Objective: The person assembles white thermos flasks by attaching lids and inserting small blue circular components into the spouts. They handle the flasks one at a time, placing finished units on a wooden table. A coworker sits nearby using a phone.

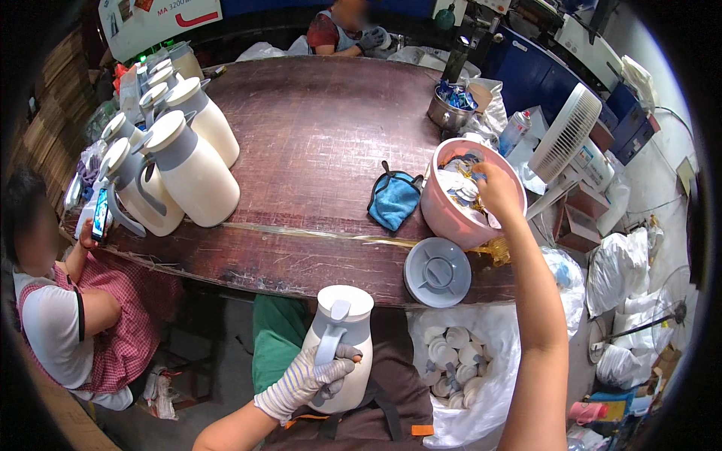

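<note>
pink bucket [448, 217], tags [460, 183] | right hand [499, 192] inside, grip unclear | left hand [307, 380] clasps jug [357, 334]

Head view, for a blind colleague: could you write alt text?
A gloved left hand has a pale, grey-topped jug in its grip; the bare right hand reaches into a pink bucket of small parts. Similar jugs stand on the table.
</note>
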Demonstrator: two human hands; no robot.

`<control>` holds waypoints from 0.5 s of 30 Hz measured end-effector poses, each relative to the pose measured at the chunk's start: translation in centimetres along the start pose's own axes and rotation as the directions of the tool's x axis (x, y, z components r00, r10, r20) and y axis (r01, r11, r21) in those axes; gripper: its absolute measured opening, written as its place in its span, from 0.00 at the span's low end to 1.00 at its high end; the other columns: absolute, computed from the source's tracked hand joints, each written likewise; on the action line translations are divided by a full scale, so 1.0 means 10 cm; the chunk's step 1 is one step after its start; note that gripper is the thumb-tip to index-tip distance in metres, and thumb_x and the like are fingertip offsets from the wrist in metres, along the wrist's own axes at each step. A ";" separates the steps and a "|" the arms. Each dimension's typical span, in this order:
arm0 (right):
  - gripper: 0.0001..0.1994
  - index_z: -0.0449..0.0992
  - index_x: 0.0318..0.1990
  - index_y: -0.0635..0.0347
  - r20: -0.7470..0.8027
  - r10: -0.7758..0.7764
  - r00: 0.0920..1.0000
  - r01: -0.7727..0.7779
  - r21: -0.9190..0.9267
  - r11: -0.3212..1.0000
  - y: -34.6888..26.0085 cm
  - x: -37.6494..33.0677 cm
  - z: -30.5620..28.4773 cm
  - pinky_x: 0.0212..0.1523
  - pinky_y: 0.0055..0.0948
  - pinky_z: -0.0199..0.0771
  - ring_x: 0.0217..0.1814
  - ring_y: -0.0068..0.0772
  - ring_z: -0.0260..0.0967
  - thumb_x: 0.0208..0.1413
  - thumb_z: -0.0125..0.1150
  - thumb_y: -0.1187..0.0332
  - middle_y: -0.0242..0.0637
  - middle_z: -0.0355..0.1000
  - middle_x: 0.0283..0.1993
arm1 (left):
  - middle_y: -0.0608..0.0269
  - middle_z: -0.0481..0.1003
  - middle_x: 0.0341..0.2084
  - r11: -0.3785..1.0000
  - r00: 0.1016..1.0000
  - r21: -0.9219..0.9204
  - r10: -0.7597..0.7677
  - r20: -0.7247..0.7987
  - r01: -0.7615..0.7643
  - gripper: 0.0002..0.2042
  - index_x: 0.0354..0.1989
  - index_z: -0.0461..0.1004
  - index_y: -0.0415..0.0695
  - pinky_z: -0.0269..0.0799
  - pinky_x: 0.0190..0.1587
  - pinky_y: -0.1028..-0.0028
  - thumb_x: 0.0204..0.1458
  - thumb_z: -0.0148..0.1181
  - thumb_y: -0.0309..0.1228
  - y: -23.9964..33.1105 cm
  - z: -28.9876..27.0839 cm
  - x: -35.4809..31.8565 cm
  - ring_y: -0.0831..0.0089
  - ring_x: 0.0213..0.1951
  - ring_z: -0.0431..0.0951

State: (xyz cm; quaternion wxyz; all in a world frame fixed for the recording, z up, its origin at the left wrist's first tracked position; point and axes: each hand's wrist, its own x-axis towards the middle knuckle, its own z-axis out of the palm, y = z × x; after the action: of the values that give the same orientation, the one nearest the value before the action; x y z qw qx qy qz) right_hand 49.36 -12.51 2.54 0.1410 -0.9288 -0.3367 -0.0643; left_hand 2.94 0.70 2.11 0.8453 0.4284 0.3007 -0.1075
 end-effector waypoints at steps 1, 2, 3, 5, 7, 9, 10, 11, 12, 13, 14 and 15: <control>0.25 0.70 0.56 0.54 -0.011 -0.009 1.000 0.010 0.057 0.998 -0.10 0.07 0.03 0.56 0.41 0.66 0.56 0.44 0.69 0.48 0.58 0.57 0.45 0.71 0.54 | 0.70 0.66 0.16 1.000 1.000 0.000 -0.009 -0.008 0.009 0.10 0.40 0.74 0.42 0.56 0.19 0.82 0.51 0.60 0.32 0.01 0.01 0.00 0.83 0.16 0.63; 0.25 0.71 0.55 0.53 -0.025 -0.021 0.999 0.024 0.114 0.993 -0.25 0.11 0.06 0.56 0.42 0.66 0.55 0.44 0.69 0.48 0.57 0.57 0.44 0.71 0.54 | 0.70 0.66 0.16 1.000 1.000 -0.009 -0.013 -0.010 0.013 0.10 0.40 0.74 0.42 0.56 0.19 0.82 0.51 0.61 0.32 0.01 0.01 -0.01 0.83 0.16 0.63; 0.23 0.73 0.53 0.52 -0.016 -0.035 0.999 0.035 0.011 0.999 -0.40 0.10 0.10 0.56 0.42 0.66 0.55 0.45 0.69 0.49 0.57 0.56 0.43 0.71 0.55 | 0.70 0.66 0.16 1.000 1.000 -0.017 -0.015 -0.012 0.015 0.10 0.40 0.74 0.42 0.56 0.19 0.81 0.51 0.61 0.32 0.02 0.02 -0.01 0.83 0.16 0.63; 0.21 0.76 0.50 0.50 0.072 -0.015 0.997 0.023 -0.115 0.993 -0.62 0.08 0.17 0.56 0.41 0.67 0.55 0.47 0.68 0.50 0.57 0.55 0.40 0.70 0.55 | 0.70 0.66 0.16 1.000 1.000 -0.024 -0.002 -0.015 0.002 0.10 0.40 0.74 0.42 0.56 0.18 0.81 0.51 0.61 0.31 0.01 0.02 -0.02 0.83 0.16 0.62; 0.18 0.79 0.45 0.51 0.034 -0.084 0.996 0.087 -0.093 0.992 -0.68 0.11 0.19 0.53 0.38 0.69 0.52 0.43 0.71 0.47 0.60 0.57 0.39 0.73 0.50 | 0.70 0.66 0.16 0.999 0.999 -0.022 0.028 -0.020 -0.029 0.10 0.41 0.74 0.42 0.56 0.18 0.82 0.51 0.61 0.31 -0.03 0.00 -0.01 0.83 0.16 0.62; 0.14 0.81 0.41 0.52 -0.090 -0.155 0.984 0.155 -0.009 0.988 -0.65 0.08 0.16 0.50 0.37 0.70 0.49 0.41 0.72 0.47 0.61 0.60 0.38 0.74 0.47 | 0.70 0.66 0.16 0.999 1.000 -0.026 0.020 -0.008 -0.020 0.10 0.41 0.75 0.42 0.56 0.18 0.82 0.51 0.61 0.32 -0.05 -0.01 0.00 0.83 0.16 0.63; 0.12 0.81 0.39 0.53 -0.192 -0.200 0.961 0.213 0.049 0.976 -0.63 0.03 0.13 0.49 0.37 0.70 0.47 0.41 0.72 0.47 0.61 0.62 0.38 0.75 0.46 | 0.70 0.66 0.16 1.000 1.000 -0.027 0.016 -0.003 -0.016 0.11 0.41 0.75 0.43 0.56 0.17 0.82 0.51 0.61 0.32 -0.04 -0.02 -0.01 0.83 0.16 0.63; 0.12 0.81 0.39 0.54 -0.239 -0.161 0.958 0.190 0.102 0.977 -0.63 0.04 0.13 0.48 0.37 0.70 0.47 0.41 0.73 0.50 0.60 0.62 0.38 0.75 0.46 | 0.69 0.67 0.16 0.999 1.000 -0.032 0.002 -0.003 -0.002 0.11 0.41 0.75 0.43 0.56 0.17 0.82 0.51 0.61 0.32 -0.02 -0.04 -0.02 0.83 0.16 0.63; 0.12 0.81 0.40 0.54 -0.252 -0.075 0.965 0.123 0.180 0.976 -0.55 0.02 0.11 0.47 0.36 0.70 0.46 0.41 0.73 0.50 0.60 0.62 0.38 0.75 0.44 | 0.69 0.67 0.16 1.000 1.000 -0.013 0.008 -0.003 -0.008 0.11 0.41 0.75 0.44 0.56 0.17 0.82 0.51 0.62 0.33 -0.02 -0.03 -0.02 0.83 0.16 0.63; 0.12 0.81 0.40 0.54 -0.259 0.012 0.966 0.057 0.259 0.964 -0.45 0.00 0.09 0.46 0.35 0.70 0.45 0.41 0.73 0.51 0.59 0.61 0.39 0.76 0.43 | 0.69 0.67 0.16 1.000 1.000 0.006 0.014 -0.002 -0.014 0.11 0.41 0.75 0.44 0.56 0.17 0.82 0.51 0.62 0.33 -0.02 -0.03 -0.01 0.83 0.15 0.63; 0.12 0.81 0.40 0.55 -0.262 0.094 0.961 0.001 0.341 0.940 -0.44 -0.01 0.05 0.46 0.35 0.70 0.44 0.42 0.74 0.52 0.59 0.61 0.39 0.76 0.42 | 0.69 0.68 0.16 0.999 1.000 0.024 0.027 -0.008 -0.026 0.11 0.40 0.75 0.44 0.56 0.17 0.83 0.51 0.62 0.34 -0.02 -0.03 -0.02 0.84 0.15 0.63; 0.12 0.80 0.42 0.57 -0.189 0.165 0.968 -0.057 0.475 0.878 -0.43 -0.03 -0.01 0.41 0.31 0.71 0.39 0.36 0.75 0.55 0.57 0.62 0.39 0.77 0.34 | 0.68 0.68 0.16 0.999 1.000 0.025 0.024 -0.006 -0.024 0.11 0.40 0.75 0.45 0.56 0.17 0.83 0.51 0.62 0.34 -0.01 -0.03 -0.03 0.84 0.15 0.63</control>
State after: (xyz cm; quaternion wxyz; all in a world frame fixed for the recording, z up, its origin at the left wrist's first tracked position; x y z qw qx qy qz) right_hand 46.30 -9.55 3.50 0.4003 -0.8722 -0.2702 -0.0773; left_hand 2.55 0.83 2.07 0.8403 0.4427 0.2967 -0.0996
